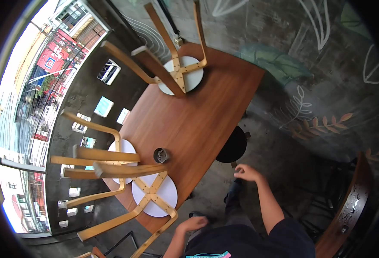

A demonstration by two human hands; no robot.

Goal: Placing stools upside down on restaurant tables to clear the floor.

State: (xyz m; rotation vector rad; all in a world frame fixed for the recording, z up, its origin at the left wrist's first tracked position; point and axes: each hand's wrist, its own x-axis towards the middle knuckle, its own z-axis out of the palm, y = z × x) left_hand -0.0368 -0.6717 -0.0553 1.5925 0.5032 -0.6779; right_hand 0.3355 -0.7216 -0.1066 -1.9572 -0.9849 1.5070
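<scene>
My right hand [248, 173] is out ahead of my body, its fingers loosely curled and holding nothing, close to a black round stool [232, 145] beside a wooden table [202, 119]. Low in front of my torso is my left hand [194, 223], near the table's edge; its fingers are partly hidden from clear view and nothing shows in it. Upside down on the tabletop rest several bentwood stools with white round seats: one at the far end [194, 77], one at the near end [167, 203], another beside it [126, 146]. A small dark tin [160, 155] with bits inside stands near them.
A painted concrete wall [273, 32] runs behind the table. To the left are a wall with small square openings [104, 106] and a large window [18, 129]. At the right stands another wooden table [350, 209] with wet spots, dark chairs beside it. My feet are on the concrete floor.
</scene>
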